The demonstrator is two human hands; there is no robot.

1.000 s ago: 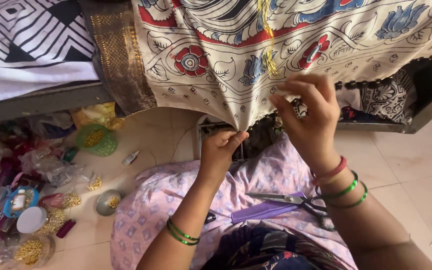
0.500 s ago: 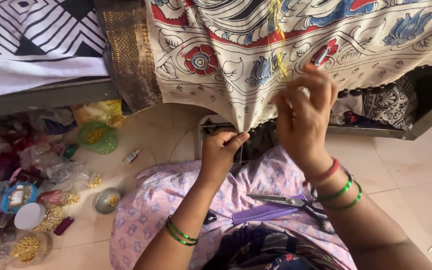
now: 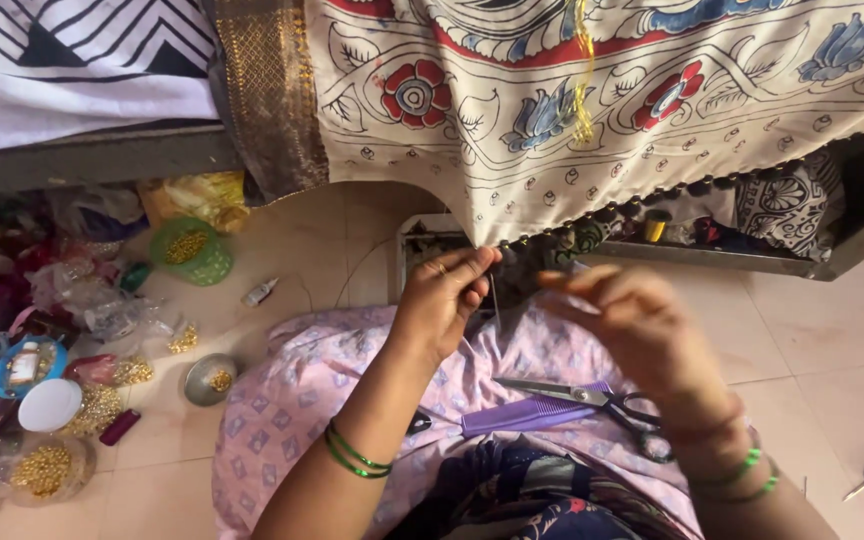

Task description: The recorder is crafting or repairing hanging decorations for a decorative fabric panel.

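Note:
A cream printed cloth (image 3: 552, 150) with red and blue flowers hangs in front of me, its lower edge trimmed with small dark beads (image 3: 652, 195). My left hand (image 3: 442, 300) pinches that edge at its lowest corner. My right hand (image 3: 632, 325) is blurred, just right of the left hand and below the cloth, fingertips drawn together; whether it holds anything is unclear. A strand of yellow thread (image 3: 582, 90) dangles over the cloth. On my lap, a pink patterned cushion (image 3: 292, 400) carries scissors (image 3: 592, 398) and a purple comb (image 3: 527, 415).
On the floor at left are a green bowl of gold beads (image 3: 190, 250), a small metal bowl (image 3: 210, 378), a white lid (image 3: 50, 404), a clear tub of beads (image 3: 44, 468) and bags. A metal tray (image 3: 712, 255) of spools sits under the cloth.
My right hand has dropped from high against the cloth to below its edge, beside the left hand. The left hand stays pinched on the edge. The view has tilted slightly.

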